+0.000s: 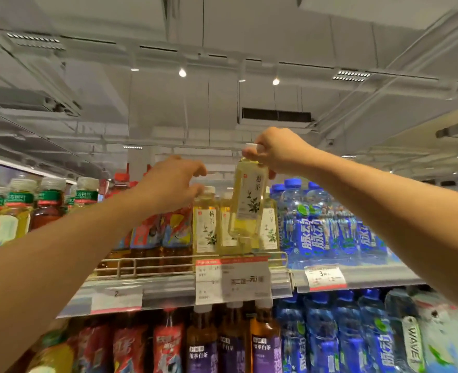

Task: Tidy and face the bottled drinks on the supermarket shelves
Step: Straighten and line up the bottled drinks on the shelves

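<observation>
Head view, tilted up toward the ceiling, catches both arms stretched to the top shelf. The right hand pinches a pale yellow tea bottle by its white cap and neck, holding it lifted clear of the shelf and slightly tilted, its label turned toward the aisle. It hangs just in front of the row of matching tea bottles that stand behind the wire rail. The left hand reaches in beside it with fingers curled, its fingertips at the cap of the leftmost tea bottle in that row; whether it truly grips the cap or only touches it, I cannot tell.

As a judgement, the job looks partway through. The tea bottles standing on the shelf mostly show their labels forward, and the blue sports drinks to the right stand in a fairly even front. The lifted bottle has yet to be set down, probably into the tea row. The red-labelled bottles behind the left forearm are partly hidden, so their facing is unclear. The lower shelf's purple-labelled bottles and red ones look somewhat uneven, though the blur there makes that hard to judge.
</observation>
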Tool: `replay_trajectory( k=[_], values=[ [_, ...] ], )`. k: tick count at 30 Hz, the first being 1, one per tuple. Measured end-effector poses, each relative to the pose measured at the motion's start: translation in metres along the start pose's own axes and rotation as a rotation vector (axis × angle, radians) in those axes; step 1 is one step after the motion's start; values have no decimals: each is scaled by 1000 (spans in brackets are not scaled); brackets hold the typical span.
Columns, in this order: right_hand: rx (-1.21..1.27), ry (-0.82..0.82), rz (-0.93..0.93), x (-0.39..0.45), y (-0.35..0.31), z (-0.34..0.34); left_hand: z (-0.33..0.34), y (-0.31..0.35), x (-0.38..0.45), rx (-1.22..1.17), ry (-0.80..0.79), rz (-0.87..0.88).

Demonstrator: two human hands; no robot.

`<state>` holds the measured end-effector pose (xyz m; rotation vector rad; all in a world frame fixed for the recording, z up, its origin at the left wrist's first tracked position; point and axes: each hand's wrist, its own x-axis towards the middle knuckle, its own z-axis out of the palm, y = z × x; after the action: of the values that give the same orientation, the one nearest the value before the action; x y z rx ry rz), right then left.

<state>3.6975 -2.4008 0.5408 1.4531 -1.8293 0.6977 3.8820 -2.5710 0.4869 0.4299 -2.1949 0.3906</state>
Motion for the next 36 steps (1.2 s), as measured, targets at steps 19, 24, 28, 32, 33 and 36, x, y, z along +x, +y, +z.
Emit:
replay_trajectory(
  k=[19, 24, 28, 32, 33, 36],
  values=[
    [46, -299, -66, 42, 34, 100, 13, 3, 78, 164, -576, -15],
    [67, -347, -68, 47, 34, 96, 25, 6, 86, 212, -573, -29],
    [106, -323, -60, 48, 36, 102, 32, 7, 88, 250, -520, -29],
    [123, -319, -67, 48, 36, 102, 32, 6, 85, 253, -474, -5],
    [128, -320, -64, 48, 35, 102, 33, 5, 83, 252, -468, -3],
    [146, -319, -61, 47, 36, 102, 33, 5, 79, 231, -466, -2]
  ],
)
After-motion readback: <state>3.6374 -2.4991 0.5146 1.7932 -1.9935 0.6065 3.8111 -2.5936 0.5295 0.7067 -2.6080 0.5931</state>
